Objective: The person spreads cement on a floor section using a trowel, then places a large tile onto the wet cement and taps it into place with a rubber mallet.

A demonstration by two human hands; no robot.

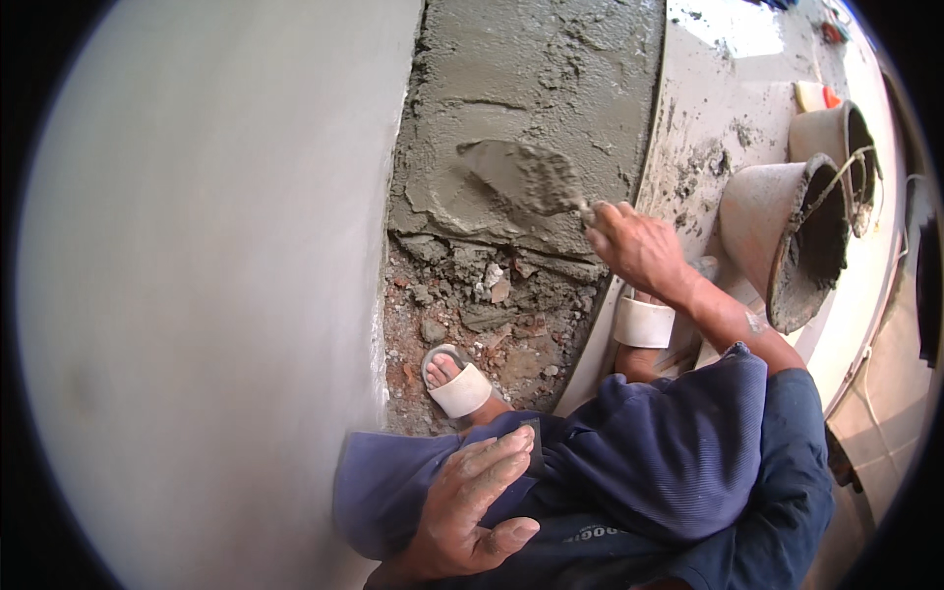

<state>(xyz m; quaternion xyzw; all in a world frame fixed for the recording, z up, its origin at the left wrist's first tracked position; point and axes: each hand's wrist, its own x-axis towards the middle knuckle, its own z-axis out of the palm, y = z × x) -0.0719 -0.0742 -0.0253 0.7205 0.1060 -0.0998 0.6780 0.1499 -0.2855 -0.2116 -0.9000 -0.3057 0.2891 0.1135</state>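
My right hand point(637, 246) is closed round the handle of a trowel point(526, 175), whose blade is coated in grey mortar. The blade lies on or just over a bed of wet mortar point(521, 74); I cannot tell whether it touches. Smooth patches and ridges mark the mortar around it. The bed's near edge is ragged and gives way to bare rubble point(511, 344) with stones and reddish chips. My left hand point(472, 501) is raised above my lap, fingers stretched out and thumb apart, holding nothing. Mortar dust greys its fingers.
A smooth pale wall point(216, 275) runs along the left. On the right, two mortar-smeared buckets, the nearer bucket point(772, 221) tipped toward the right, lie on a pale splattered floor point(688, 147). One sandalled foot point(457, 383) rests on the rubble, the other point(644, 324) beside the strip's edge.
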